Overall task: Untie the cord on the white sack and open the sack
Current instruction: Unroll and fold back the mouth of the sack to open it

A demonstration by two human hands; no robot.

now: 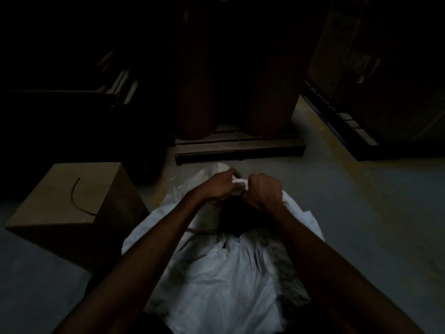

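A large white sack [216, 280] stands on the floor in front of me, its bunched top pointing away. My left hand [219, 186] and my right hand [263, 189] meet at that top. Both curl their fingers round a white bunch of sack material [239, 181] between them. A thin cord [199, 231] lies across the sack below my left wrist. The room is dim, and the knot itself is hidden by my hands.
A cardboard box [72, 196] with a dark strap on its top stands close to the sack's left. A wooden pallet [238, 149] with two tall brown rolls [231, 92] lies just beyond. Dark racking [349, 121] runs along the right. Grey floor spreads to the right.
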